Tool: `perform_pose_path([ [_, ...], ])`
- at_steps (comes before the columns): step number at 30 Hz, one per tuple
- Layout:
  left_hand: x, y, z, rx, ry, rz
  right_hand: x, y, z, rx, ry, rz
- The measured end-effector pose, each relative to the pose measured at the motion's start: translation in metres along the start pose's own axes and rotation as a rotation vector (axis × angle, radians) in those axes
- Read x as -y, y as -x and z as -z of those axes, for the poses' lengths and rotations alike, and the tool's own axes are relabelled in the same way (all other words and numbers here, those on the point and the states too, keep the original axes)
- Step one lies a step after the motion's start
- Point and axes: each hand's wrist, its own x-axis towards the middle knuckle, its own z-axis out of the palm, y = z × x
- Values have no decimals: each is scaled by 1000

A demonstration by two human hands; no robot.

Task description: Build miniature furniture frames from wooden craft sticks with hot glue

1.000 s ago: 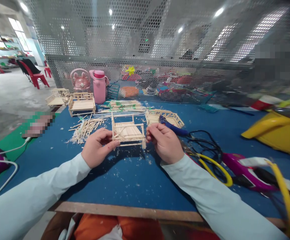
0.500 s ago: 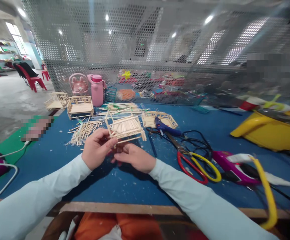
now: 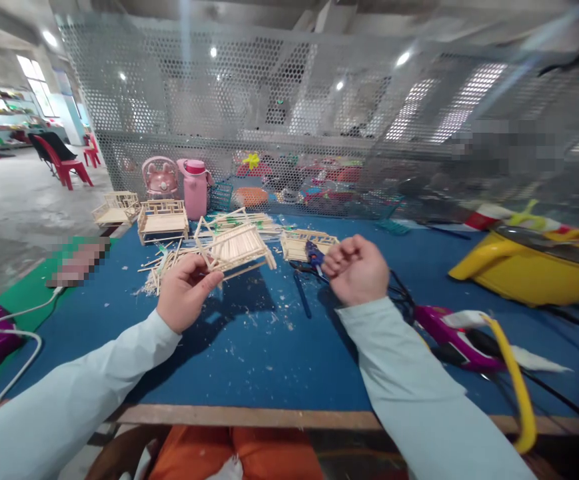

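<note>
My left hand [image 3: 185, 293] pinches the near-left corner of a small bed-like frame [image 3: 239, 245] built from thin wooden sticks. The frame is tilted above the table, its slatted surface facing me. My right hand [image 3: 360, 270] is apart from it, fingers curled in, just beside a blue glue gun [image 3: 313, 253]. Only the front of the gun shows; the hand covers the rest, and whether they touch is unclear. Behind the gun lies another stick frame [image 3: 294, 244]. Loose sticks [image 3: 169, 262] are heaped beyond my left hand. A dark blue stick-shaped tool [image 3: 302, 293] lies between my hands.
Two finished-looking stick frames, one nearer [image 3: 163, 223], stand at the back left by a pink bottle [image 3: 195, 190]. On the right are a purple-handled tool [image 3: 462, 337] and a yellow container [image 3: 534, 270]. A perforated metal screen [image 3: 249, 100] rises behind the blue tabletop [image 3: 249, 373].
My right hand has left the stick frame and moved right to the glue gun, its forearm now covering the scissors. My left hand keeps the frame, shifted slightly left.
</note>
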Motion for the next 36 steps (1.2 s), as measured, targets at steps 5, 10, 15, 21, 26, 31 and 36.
perform_pose_path([
  [5, 0, 2, -1, 37, -71, -9, -23, 25, -34, 467, 538, -75],
  [10, 3, 1, 0, 65, -80, 31, -26, 34, -31, 691, 761, -78],
  [15, 6, 2, -1, 98, -115, 28, -19, 28, -21, 441, 928, 143],
  [21, 4, 3, -1, 137, -138, 19, -19, 26, -24, 275, 722, 183],
  [26, 5, 2, -2, 121, -76, 48, -22, 32, -27, 442, 628, 3],
  [31, 4, 5, -3, 128, -64, 36, -42, 38, -43, 630, 576, -71],
  [36, 6, 3, -3, 163, -201, -79, -59, 41, -57, 667, 642, 4],
])
